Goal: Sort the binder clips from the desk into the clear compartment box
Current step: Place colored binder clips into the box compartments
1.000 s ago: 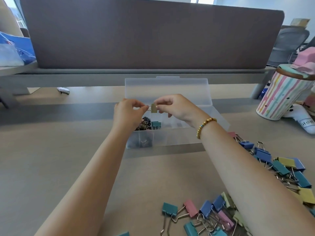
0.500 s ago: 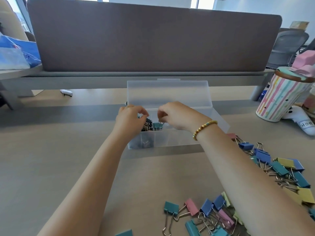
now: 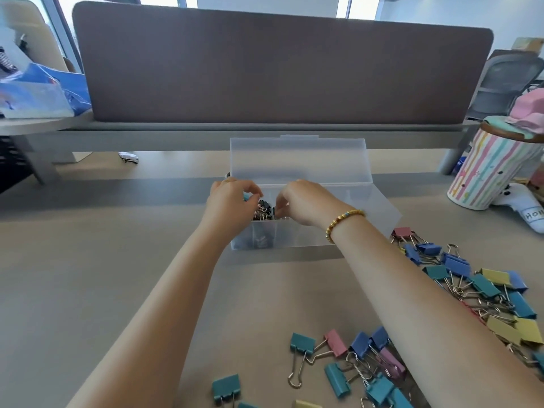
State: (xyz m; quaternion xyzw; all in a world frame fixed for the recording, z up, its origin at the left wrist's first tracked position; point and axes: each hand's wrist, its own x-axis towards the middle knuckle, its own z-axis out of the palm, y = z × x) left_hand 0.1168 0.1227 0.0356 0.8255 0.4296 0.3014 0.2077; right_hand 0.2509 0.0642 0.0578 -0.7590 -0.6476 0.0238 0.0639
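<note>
Both hands over the left end of the clear box (image 3: 297, 240), lid up, mid-bench. Left hand (image 3: 228, 206) fingers curled, right hand (image 3: 303, 201) fingers curled too; can't tell if either grips a clip. Small dark clips (image 3: 263, 209) in left compartment. Colored binder clips (image 3: 459, 278) loose along bench's right and near edges.

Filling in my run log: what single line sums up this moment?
left hand: curled over clear plastic compartment box | right hand: curled beside it | grip: unclear | pastel metal binder clips: many on desk
</note>
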